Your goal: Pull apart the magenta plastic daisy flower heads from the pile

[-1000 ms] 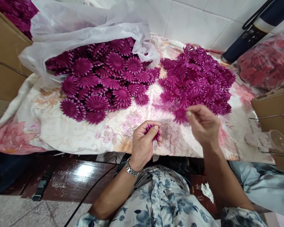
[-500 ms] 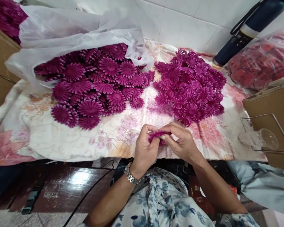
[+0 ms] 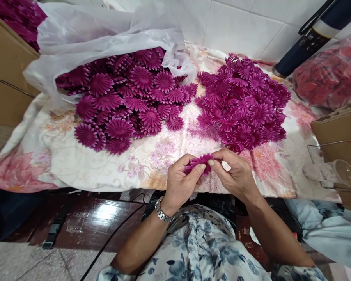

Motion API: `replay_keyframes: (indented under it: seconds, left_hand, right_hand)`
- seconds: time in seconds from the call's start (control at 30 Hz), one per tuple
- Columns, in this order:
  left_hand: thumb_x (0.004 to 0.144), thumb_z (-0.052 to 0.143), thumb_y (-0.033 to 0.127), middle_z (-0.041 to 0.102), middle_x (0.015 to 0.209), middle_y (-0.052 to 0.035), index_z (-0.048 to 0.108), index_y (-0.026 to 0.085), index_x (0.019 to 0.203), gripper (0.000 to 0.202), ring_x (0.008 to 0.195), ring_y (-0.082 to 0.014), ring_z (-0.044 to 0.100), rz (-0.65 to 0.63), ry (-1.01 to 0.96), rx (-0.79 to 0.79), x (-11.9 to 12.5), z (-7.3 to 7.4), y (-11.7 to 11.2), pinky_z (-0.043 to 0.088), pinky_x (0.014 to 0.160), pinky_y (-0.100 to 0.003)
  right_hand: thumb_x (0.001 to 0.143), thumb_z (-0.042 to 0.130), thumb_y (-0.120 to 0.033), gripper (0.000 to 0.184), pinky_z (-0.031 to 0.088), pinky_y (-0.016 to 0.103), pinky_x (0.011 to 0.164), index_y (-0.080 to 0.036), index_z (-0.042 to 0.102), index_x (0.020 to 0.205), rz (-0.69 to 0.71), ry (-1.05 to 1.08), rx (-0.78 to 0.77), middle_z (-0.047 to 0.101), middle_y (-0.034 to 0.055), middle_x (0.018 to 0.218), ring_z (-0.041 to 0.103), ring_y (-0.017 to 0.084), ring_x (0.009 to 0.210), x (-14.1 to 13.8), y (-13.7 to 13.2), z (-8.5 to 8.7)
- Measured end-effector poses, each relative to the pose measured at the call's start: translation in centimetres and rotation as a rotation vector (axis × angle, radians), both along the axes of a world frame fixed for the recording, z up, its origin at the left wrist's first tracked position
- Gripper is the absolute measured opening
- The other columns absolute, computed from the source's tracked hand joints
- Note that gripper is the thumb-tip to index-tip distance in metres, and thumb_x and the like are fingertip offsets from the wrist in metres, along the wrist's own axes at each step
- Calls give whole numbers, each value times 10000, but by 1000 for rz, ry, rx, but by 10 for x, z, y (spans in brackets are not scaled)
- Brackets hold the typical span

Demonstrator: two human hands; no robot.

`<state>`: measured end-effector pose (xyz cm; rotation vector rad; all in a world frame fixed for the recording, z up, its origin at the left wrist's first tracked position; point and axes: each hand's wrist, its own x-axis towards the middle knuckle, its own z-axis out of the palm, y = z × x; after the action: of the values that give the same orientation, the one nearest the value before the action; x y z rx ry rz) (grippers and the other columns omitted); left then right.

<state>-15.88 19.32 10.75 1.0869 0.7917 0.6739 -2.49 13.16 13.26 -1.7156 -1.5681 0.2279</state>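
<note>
Between my two hands is a purple artificial flower head (image 3: 205, 159), just above the front edge of the cloth-covered table. My left hand (image 3: 181, 181) pinches its left side with thumb and forefinger. The fingers of my right hand (image 3: 235, 173) grip its right edge, thumb toward me. Behind my hands on the right lies a heap of loose purple flower heads (image 3: 245, 105). More purple flower heads in stacks (image 3: 119, 128) spill from a white plastic bag (image 3: 105, 47) on the left.
The table wears a floral cloth (image 3: 99, 168). At the right stand a dark blue bottle (image 3: 298, 50), a clear bag of red pieces (image 3: 330, 78), a cardboard box (image 3: 339, 128) and a clear plastic cup (image 3: 345, 173). Another cardboard box (image 3: 8, 66) is at the left.
My hands have tilted the flower head so more of its petals show, and my right hand has shifted slightly rightward. The whole view has shifted a little.
</note>
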Motion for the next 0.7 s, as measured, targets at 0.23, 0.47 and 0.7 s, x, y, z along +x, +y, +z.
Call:
replay_keyframes:
  seconds: [0.23, 0.47, 0.7]
  left_hand:
    - [743, 667, 390, 489, 506, 58, 538, 170, 695, 259, 399, -50, 429, -67, -38, -48, -1, -2, 3, 351, 386, -164]
    - [694, 713, 348, 531, 543, 57, 535, 178, 723, 248, 417, -67, 476, -89, -191, -273, 2, -2, 0, 420, 387, -180]
    - [681, 720, 320, 516, 518, 74, 495, 190, 724, 264, 372, -67, 469, 144, -222, -208, -2, -1, 4, 359, 335, -166]
  right_hand:
    - [862, 501, -232, 180, 338, 197, 493, -186, 483, 689, -4, 136, -89, 451, -56, 573, 418, 60, 500, 1, 0, 1]
    - [854, 543, -364, 309, 310, 212, 479, -186, 459, 615, 23, 305, -100, 448, -54, 531, 394, 62, 482, 3, 1, -6]
    - [817, 597, -423, 379, 283, 213, 460, -185, 429, 574, -13, 541, -81, 400, -62, 519, 352, 58, 472, 7, -1, -12]
